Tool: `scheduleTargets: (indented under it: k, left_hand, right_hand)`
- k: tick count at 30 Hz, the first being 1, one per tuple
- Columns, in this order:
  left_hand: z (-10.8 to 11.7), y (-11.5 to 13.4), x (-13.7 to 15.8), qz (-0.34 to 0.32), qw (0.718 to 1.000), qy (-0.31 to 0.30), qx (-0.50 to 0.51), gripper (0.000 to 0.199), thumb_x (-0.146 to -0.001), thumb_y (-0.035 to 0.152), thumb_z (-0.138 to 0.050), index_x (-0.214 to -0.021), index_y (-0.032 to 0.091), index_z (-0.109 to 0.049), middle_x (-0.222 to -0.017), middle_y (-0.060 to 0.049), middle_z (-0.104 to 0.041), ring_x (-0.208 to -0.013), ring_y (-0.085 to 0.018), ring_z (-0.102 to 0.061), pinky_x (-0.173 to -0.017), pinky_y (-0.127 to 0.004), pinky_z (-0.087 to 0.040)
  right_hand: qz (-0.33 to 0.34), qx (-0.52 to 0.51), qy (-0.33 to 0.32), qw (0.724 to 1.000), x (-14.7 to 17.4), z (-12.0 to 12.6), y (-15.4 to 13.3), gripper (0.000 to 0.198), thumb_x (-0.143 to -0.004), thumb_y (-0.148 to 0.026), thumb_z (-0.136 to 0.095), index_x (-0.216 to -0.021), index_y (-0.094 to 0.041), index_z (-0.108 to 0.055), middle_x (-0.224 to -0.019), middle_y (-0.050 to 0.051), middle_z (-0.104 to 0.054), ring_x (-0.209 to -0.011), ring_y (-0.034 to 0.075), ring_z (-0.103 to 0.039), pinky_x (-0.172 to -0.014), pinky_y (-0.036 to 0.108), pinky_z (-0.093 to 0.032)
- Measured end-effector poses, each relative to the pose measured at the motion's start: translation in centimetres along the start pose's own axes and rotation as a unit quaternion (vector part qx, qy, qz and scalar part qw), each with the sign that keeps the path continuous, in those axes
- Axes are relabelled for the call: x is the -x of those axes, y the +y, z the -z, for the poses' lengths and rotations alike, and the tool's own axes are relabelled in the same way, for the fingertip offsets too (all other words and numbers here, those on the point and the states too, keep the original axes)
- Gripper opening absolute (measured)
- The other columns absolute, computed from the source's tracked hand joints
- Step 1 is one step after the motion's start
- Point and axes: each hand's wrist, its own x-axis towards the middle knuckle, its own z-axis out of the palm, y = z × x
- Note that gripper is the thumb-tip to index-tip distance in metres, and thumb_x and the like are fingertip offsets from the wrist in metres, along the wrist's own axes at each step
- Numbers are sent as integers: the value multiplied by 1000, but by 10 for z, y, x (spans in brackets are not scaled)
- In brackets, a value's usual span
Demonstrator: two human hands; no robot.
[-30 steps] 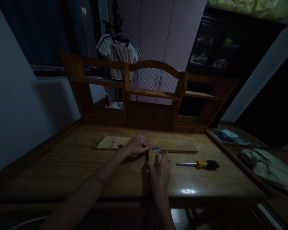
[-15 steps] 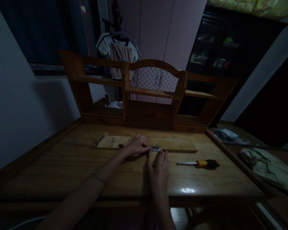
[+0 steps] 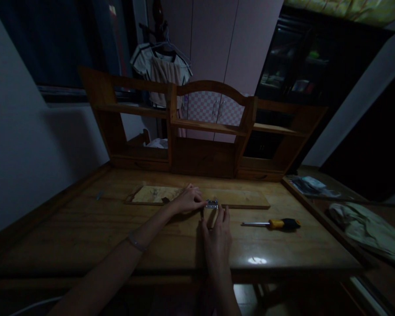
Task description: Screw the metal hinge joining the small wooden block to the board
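Observation:
A small shiny metal fitting (image 3: 212, 203) with holes in its plate sits at the front edge of a narrow wooden board (image 3: 240, 198); its exact kind is too small to tell. My left hand (image 3: 188, 200) lies over the board, its thumb and finger closed at the fitting's left end. From the front, my right hand (image 3: 217, 239) reaches up with fingers stretched. Its fingertips are at the fitting's right end, and its thumb stands apart to the left. A screwdriver (image 3: 276, 224) with a yellow and black handle lies to the right, its shaft pointing left.
The board lies on a wooden desk (image 3: 118, 237). Behind it rises a wooden shelf unit (image 3: 210, 128). A small grey piece (image 3: 99, 195) rests on the left of the desk. Light-coloured cloth (image 3: 365, 228) lies beyond the right edge.
The fitting appears tilted slightly more towards me. My right hand has shifted very slightly left; the left hand keeps its place. The board and screwdriver stay put.

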Motion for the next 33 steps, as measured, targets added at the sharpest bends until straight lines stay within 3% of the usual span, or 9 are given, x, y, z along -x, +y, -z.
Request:
scheduleTargets:
  k: [9,19,33]
  left_hand:
    - [-1,-1,0,5,1000,1,3,49,-93,46,-54,-56,17,-65,-63,1,-58,-70,-13,-51,-83,-32,-28]
    - [-3,-2,-1,3,1000,15,14,51,-93,48,-53,-55,17,-65,-62,1,-59,-71,-13,-52,-82,-32,-29]
    - [4,-1,-2,17,999,9,43,49,-92,49,-53,-57,19,-69,-59,0,-59,-68,-13,-52,-80,-30,-34]
  right_hand:
    - [8,-4,-12,1000,0,2,-1,58,-88,-33,-49,-141,-13,-42,-152,23,-32,-131,35,-45,-93,44,-48]
    - [2,-9,-5,1000,2,0,3,58,-88,-34,-48,-142,-14,-41,-153,22,-30,-130,36,-45,-89,45,-50]
    - [16,-38,10,999,4,1,2,57,-88,-32,-49,-140,-11,-43,-148,23,-36,-129,35,-46,-95,46,-45]
